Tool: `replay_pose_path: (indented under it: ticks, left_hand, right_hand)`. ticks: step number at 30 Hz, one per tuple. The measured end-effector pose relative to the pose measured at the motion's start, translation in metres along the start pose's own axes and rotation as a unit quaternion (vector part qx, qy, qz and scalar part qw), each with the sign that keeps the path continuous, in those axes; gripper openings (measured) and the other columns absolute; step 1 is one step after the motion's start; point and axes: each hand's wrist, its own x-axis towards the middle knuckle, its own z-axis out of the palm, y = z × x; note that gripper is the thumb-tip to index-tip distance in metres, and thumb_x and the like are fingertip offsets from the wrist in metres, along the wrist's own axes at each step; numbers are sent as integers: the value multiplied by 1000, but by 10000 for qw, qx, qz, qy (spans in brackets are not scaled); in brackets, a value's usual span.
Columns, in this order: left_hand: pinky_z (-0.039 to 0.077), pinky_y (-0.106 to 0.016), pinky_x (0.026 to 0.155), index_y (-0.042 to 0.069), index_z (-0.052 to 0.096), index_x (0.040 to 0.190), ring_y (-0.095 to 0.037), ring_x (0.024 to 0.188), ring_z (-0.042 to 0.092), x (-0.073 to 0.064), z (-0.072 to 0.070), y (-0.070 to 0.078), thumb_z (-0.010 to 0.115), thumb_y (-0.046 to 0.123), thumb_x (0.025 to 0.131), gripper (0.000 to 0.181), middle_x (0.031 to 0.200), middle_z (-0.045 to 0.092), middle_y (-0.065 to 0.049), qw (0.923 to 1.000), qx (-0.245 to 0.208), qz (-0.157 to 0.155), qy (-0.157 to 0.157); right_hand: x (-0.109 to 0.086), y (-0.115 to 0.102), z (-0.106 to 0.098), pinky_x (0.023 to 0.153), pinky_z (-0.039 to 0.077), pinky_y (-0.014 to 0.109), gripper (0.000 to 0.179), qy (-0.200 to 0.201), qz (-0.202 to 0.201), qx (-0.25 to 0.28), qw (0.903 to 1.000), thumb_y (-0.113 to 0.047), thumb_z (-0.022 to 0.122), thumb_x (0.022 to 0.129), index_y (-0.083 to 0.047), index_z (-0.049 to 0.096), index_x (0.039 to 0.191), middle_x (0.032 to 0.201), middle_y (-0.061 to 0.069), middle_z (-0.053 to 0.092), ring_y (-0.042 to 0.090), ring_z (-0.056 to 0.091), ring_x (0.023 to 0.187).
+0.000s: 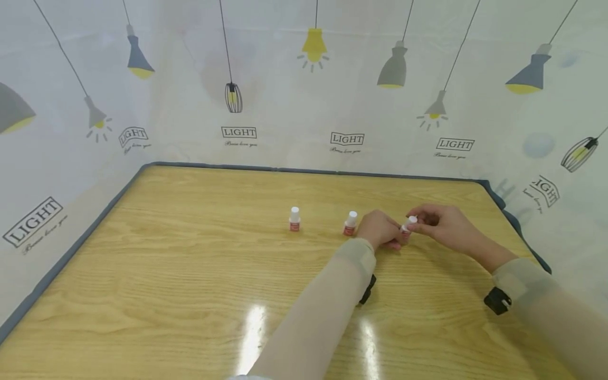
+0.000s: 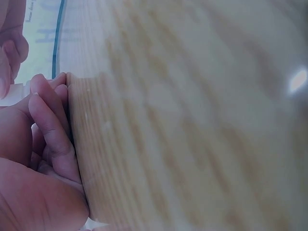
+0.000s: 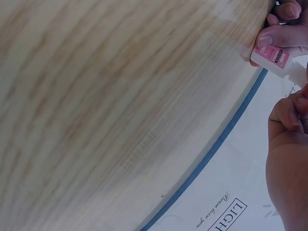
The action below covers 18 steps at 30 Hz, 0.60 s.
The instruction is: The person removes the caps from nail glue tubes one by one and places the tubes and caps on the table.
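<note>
Bottle [image 1: 406,228]: small, light, rigid plastic, held just above the table [image 1: 190,274] at right of centre, right of two standing bottles [image 1: 295,219] [image 1: 350,223]. Your left hand [image 1: 380,230] clamps its body; your right hand [image 1: 444,224] pinches the white cap [image 1: 411,219]. Judge it smooth and slippery: grip the labelled body, not the cap.

two bottles [image 1: 294,218] [image 1: 350,224] standing side by side on table [image 1: 190,274], third bottle [image 1: 407,225] right of them between left hand [image 1: 380,229] and right hand [image 1: 444,226], printed backdrop [image 1: 304,105] behind table
</note>
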Motion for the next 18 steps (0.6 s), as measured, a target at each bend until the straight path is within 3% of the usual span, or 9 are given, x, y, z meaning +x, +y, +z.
replay_pose_path:
  ticks: [9,15,18]
  left_hand:
    - [51,-18,51,14,86,82,-8,43,62,-2,3,2,93,4,78,13,57,73,-3,9999,-127,-6,5]
    - [55,-20,53,13,86,86,-10,45,63,-3,1,2,93,2,78,15,60,74,-3,9998,-187,-20,-29]
    - [55,-21,53,12,86,86,-11,46,64,-3,-1,2,93,0,78,16,61,75,-4,9996,-271,-21,-31]
  right_hand:
    - [-3,1,-3,61,44,27,26,129,179,-12,9998,-34,74,103,-10,74,114,86,4,65,9,53,71]
    - [-3,2,-5,66,48,25,27,48,-236,-32,9997,-20,73,103,-7,74,127,93,5,68,7,56,76]
    - [-2,1,-5,63,46,26,33,-95,-240,-17,9997,-21,73,103,-5,69,132,92,4,66,8,53,73]
